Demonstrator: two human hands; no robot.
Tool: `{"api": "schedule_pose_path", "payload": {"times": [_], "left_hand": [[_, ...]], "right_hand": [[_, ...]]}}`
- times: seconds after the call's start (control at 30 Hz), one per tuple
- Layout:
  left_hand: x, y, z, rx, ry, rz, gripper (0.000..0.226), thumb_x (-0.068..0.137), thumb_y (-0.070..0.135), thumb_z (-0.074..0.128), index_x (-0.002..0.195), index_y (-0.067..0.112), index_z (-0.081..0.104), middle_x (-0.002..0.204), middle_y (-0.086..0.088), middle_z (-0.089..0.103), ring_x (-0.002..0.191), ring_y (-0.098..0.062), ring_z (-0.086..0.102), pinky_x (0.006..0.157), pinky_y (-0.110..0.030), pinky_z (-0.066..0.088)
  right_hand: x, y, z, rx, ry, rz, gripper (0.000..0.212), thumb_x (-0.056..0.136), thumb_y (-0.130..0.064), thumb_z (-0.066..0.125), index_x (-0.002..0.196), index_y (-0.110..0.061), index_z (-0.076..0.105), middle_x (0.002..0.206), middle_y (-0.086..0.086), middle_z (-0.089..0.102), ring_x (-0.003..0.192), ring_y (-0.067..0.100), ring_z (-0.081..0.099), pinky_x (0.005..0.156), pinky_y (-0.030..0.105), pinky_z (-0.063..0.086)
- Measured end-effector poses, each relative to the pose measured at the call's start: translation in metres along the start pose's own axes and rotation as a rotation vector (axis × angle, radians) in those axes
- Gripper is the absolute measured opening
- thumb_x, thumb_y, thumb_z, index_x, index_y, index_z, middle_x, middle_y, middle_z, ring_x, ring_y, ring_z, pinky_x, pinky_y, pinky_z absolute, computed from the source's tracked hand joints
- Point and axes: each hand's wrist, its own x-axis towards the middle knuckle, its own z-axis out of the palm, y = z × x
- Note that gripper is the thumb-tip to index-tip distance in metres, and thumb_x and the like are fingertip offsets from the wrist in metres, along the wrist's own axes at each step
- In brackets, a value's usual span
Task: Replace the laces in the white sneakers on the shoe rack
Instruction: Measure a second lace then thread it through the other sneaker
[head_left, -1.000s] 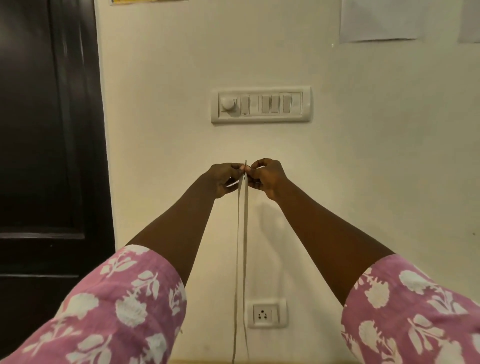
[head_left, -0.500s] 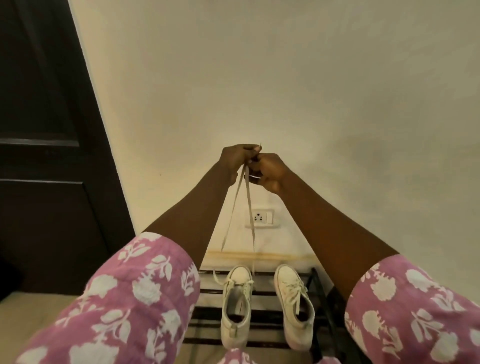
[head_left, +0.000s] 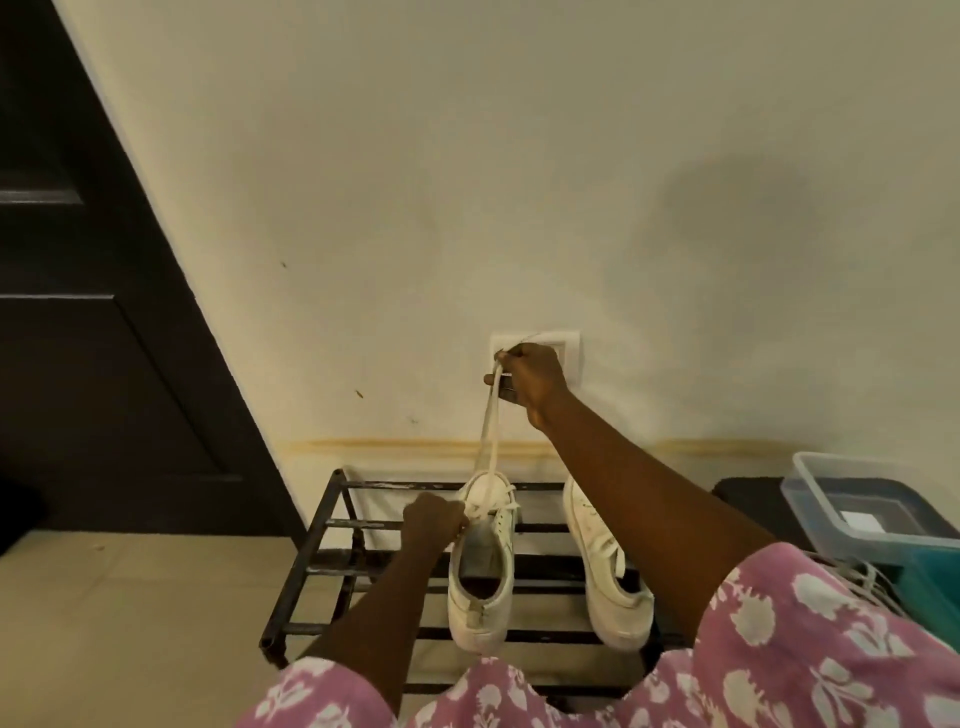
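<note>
Hands work at two heights over the shoe rack (head_left: 317, 545). The right hand (head_left: 532, 382) is raised in front of a white wall socket (head_left: 570, 347), the arm stretched forward and nearly straight, the back of the hand toward the camera. Its fingers are curled tight and pinch the upper part of a pale lace (head_left: 490, 431), whose tip sticks out just above the knuckles. From that grip two strands of the lace run straight down to the front of the left sneaker (head_left: 480, 597). The left hand (head_left: 434, 519) is low, beside that sneaker's upper eyelets. Its fingers are bunched and grip the lace where it crosses the tongue, though which strand they hold cannot be told. The left sneaker stands on the rack's top bars, heel toward the person, toe toward the wall. The right sneaker (head_left: 608, 582) stands just beside it on the same bars, laced and partly hidden by the right forearm. A dark door (head_left: 104, 338) is to the left, a clear plastic box (head_left: 831, 483) to the right
</note>
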Motion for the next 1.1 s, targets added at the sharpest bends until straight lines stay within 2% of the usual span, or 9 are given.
{"api": "schedule_pose_path", "payload": {"times": [0.1,0.23,0.33,0.5,0.67,0.8,0.9,0.97,1.1], "left_hand": [[0.009,-0.024,0.027,0.056,-0.044,-0.081,0.033,0.096,0.022,0.047,0.113,-0.003,0.062,0.113,-0.018,0.064,0.106,-0.032,0.061,0.06,-0.023,0.042],[0.024,-0.024,0.036,0.082,0.022,0.019,0.044,0.096,0.039,0.047,0.105,0.0,0.067,0.107,-0.015,0.068,0.096,-0.026,0.062,0.079,-0.028,0.043],[0.033,-0.019,0.037,0.111,0.074,0.067,0.04,0.097,0.039,0.045,0.11,0.01,0.069,0.109,-0.01,0.068,0.104,-0.024,0.061,0.085,-0.027,0.042],[0.046,-0.016,0.046,0.009,0.145,-0.05,0.033,0.091,0.032,0.059,0.1,0.002,0.071,0.099,-0.013,0.071,0.095,-0.026,0.064,0.075,-0.025,0.039],[0.05,-0.021,0.049,-0.235,0.228,-0.17,0.028,0.097,0.017,0.047,0.105,-0.004,0.064,0.102,-0.019,0.066,0.099,-0.032,0.061,0.079,-0.032,0.045],[0.064,-0.033,0.051,-0.494,0.164,-0.261,0.025,0.095,0.019,0.053,0.1,-0.002,0.066,0.096,-0.018,0.069,0.093,-0.033,0.065,0.089,-0.045,0.052],[0.067,-0.034,0.046,-0.548,0.073,-0.303,0.021,0.09,0.018,0.061,0.094,-0.002,0.066,0.08,-0.015,0.065,0.074,-0.027,0.062,0.071,-0.037,0.053],[0.067,-0.034,0.041,-0.489,0.033,-0.296,0.02,0.088,0.02,0.063,0.082,0.0,0.062,0.074,-0.012,0.06,0.066,-0.023,0.058,0.064,-0.035,0.05],[0.06,-0.026,0.033,-0.205,0.013,-0.143,0.029,0.082,0.025,0.068,0.063,0.007,0.054,0.073,-0.01,0.06,0.071,-0.022,0.057,0.073,-0.034,0.052]], "right_hand": [[0.017,0.014,0.008,0.02,0.012,-0.067,0.022,0.094,-0.003,0.05,0.076,-0.012,0.058,0.083,0.007,0.058,0.068,0.019,0.063,0.079,0.038,0.054],[0.027,0.014,0.022,0.049,-0.081,-0.21,0.011,0.096,-0.003,0.048,0.092,-0.004,0.059,0.08,0.003,0.059,0.071,0.017,0.063,0.084,0.037,0.053],[0.029,0.022,0.035,-0.029,-0.189,-0.217,0.011,0.095,-0.002,0.049,0.098,-0.002,0.06,0.079,0.005,0.059,0.07,0.021,0.064,0.081,0.034,0.056],[0.031,0.05,0.04,-0.107,-0.211,-0.177,0.01,0.095,-0.003,0.05,0.094,-0.004,0.06,0.077,0.006,0.059,0.068,0.024,0.063,0.084,0.04,0.055],[0.038,0.059,0.029,-0.188,-0.107,-0.192,0.013,0.094,-0.002,0.052,0.098,0.001,0.064,0.075,0.003,0.059,0.066,0.017,0.061,0.085,0.043,0.055],[0.04,0.052,0.019,-0.588,-0.076,-0.363,0.019,0.094,-0.003,0.051,0.099,0.0,0.069,0.087,0.013,0.067,0.084,0.029,0.066,0.087,0.038,0.052],[0.043,0.053,0.014,-0.946,-0.139,-0.414,0.026,0.093,0.001,0.045,0.105,-0.002,0.068,0.101,0.016,0.067,0.099,0.035,0.062,0.087,0.042,0.05],[0.043,0.052,0.009,-0.922,0.005,-0.423,0.028,0.091,0.001,0.045,0.107,0.0,0.067,0.105,0.017,0.067,0.098,0.035,0.062,0.085,0.042,0.051],[0.034,0.04,-0.02,-0.544,0.558,-0.269,0.022,0.093,-0.002,0.043,0.096,-0.003,0.065,0.102,0.012,0.067,0.098,0.027,0.061,0.076,0.024,0.043]]}}
